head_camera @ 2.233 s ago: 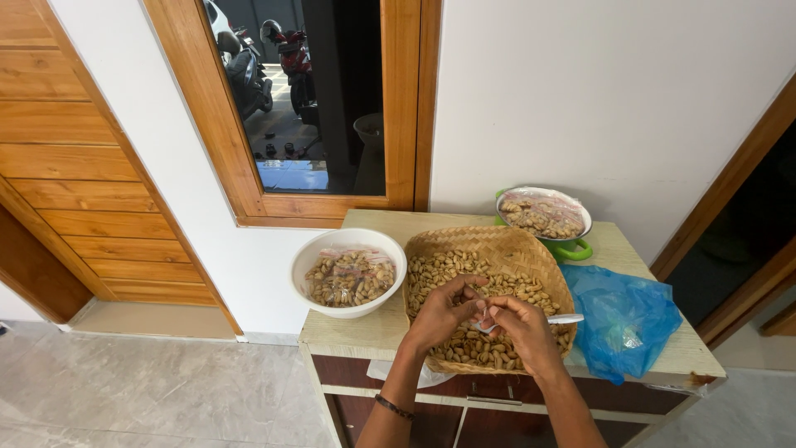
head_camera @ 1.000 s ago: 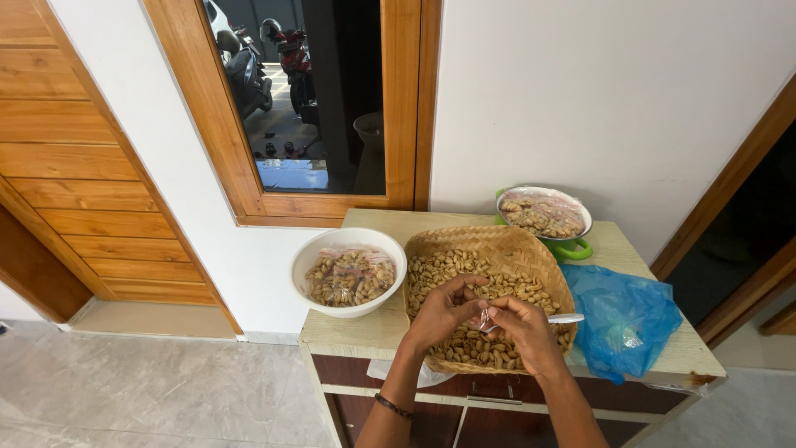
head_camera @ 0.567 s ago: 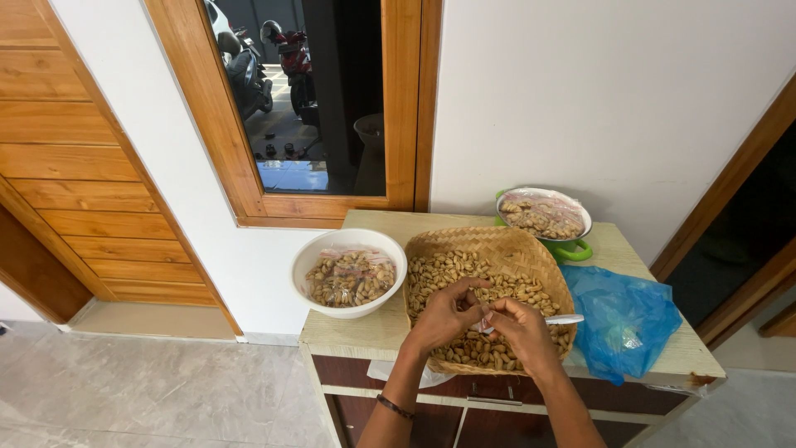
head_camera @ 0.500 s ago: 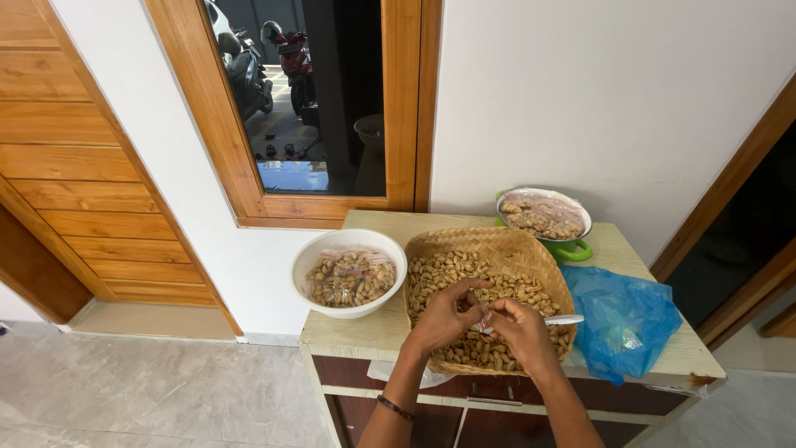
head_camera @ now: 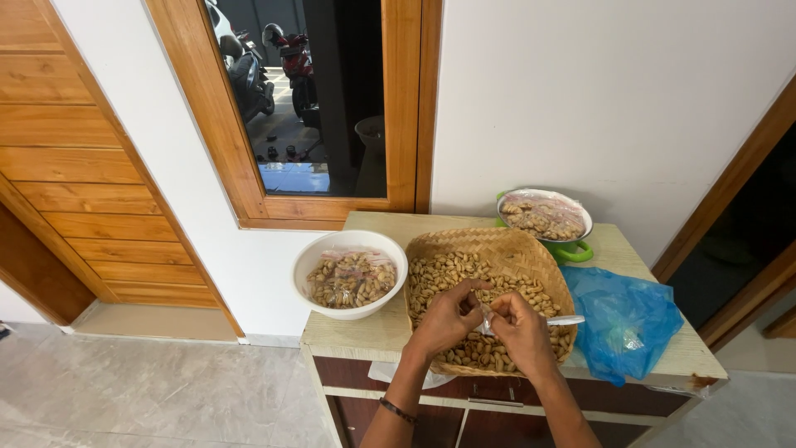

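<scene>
Head view: left hand [head_camera: 448,319] and right hand [head_camera: 522,332] meet over the near half of the tray [head_camera: 522,249]. Right grip closed on a small knife [head_camera: 564,320], blade pointing right. Left fingers pinched on one nut [head_camera: 479,309] against the blade. Step looks like peeling or splitting that nut; next move likely needs a steady pinch and a short, controlled cut. Tray full of nuts [head_camera: 452,270], sits mid-worktop [head_camera: 373,332]. Blue bag [head_camera: 626,319] just right of tray. White bowl [head_camera: 311,274] of nuts touches tray's left. Green-handled bowl [head_camera: 572,247] behind, near wall.
</scene>
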